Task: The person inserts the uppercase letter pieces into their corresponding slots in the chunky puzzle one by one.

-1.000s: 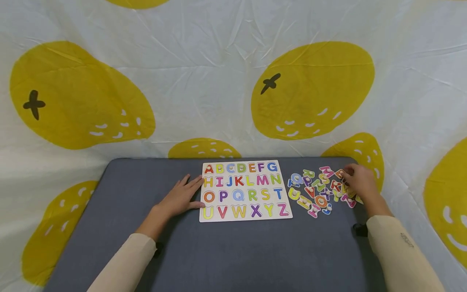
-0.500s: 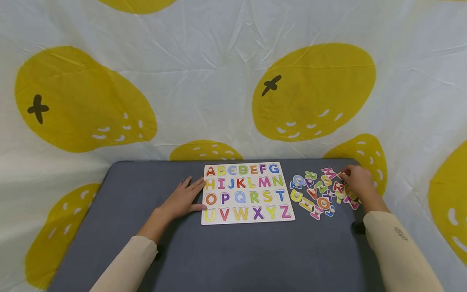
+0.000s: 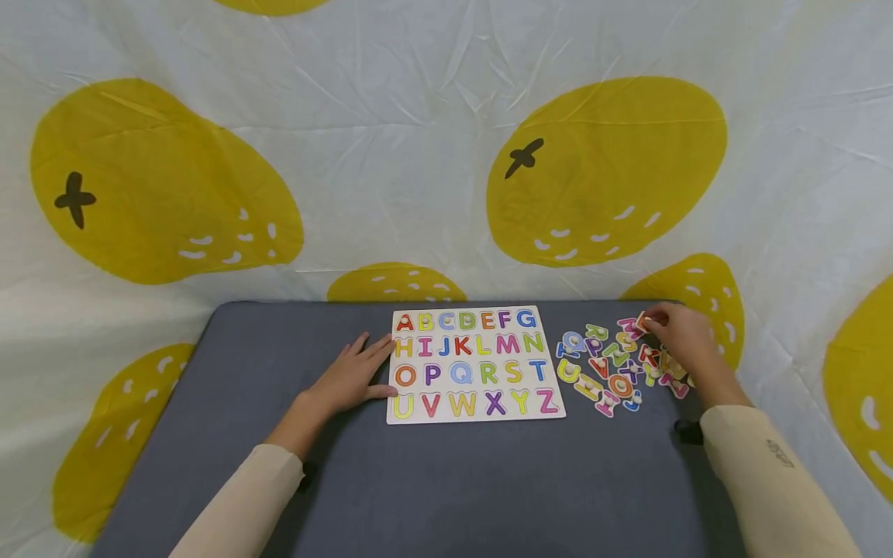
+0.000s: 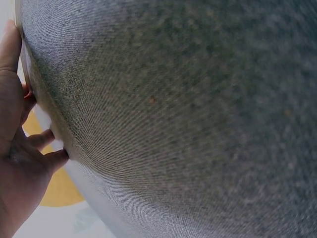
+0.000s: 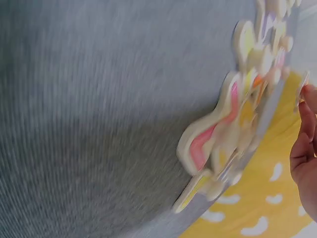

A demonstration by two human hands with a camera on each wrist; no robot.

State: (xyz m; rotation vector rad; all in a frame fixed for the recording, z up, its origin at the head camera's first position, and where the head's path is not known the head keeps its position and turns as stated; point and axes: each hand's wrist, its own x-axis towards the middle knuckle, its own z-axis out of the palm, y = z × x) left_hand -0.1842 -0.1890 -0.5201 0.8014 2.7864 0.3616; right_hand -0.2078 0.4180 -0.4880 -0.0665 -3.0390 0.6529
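Note:
A white alphabet puzzle board (image 3: 476,425) with coloured letters lies near the back of the table. My left hand (image 3: 349,378) rests at its left edge, fingers spread and thumb near the yellow U. In the left wrist view, the fingers of that left hand (image 4: 22,153) show along the edge. Over the far right of the loose pieces, my right hand (image 3: 687,341) pinches an orange-red letter puzzle piece (image 3: 643,322). The right wrist view shows this piece (image 5: 300,93) nearly edge-on at the fingertips, lifted apart from the pile.
Loose knobbed letter pieces, among them a yellow U (image 3: 568,372) and an orange O (image 3: 619,385), lie jumbled right of the board. The grey table (image 3: 488,488) ends at a white curtain (image 3: 398,178) with yellow fruit prints.
My right hand has picked the orange-red letter piece up from the pile's far right corner and moved slightly left with it. My left hand stays at the board's edge.

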